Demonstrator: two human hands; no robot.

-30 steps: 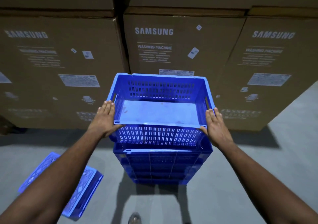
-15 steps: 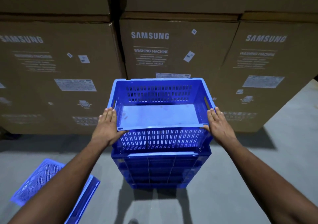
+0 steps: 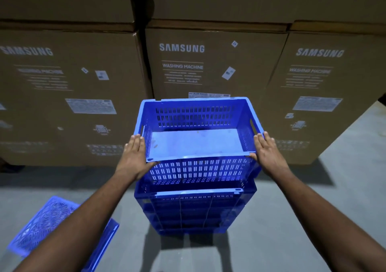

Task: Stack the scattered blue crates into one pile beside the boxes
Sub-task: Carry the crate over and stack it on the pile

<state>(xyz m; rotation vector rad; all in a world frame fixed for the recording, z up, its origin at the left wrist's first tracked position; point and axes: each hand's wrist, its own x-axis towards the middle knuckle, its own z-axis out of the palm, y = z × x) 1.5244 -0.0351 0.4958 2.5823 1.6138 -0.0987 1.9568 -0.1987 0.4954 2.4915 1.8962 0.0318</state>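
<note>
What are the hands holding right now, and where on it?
The top crate of the pile, held by its near corners: left hand on the left side, right hand on the right.

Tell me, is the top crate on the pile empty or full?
Empty. The top crate shows its bare floor, with nothing lying inside.

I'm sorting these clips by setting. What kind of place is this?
Most likely a warehouse or stockroom. Tall cardboard boxes printed "Samsung Washing Machine" stand in rows, stacked in two tiers, on a bare grey concrete floor, and blue plastic crates are piled in front of them.
</note>
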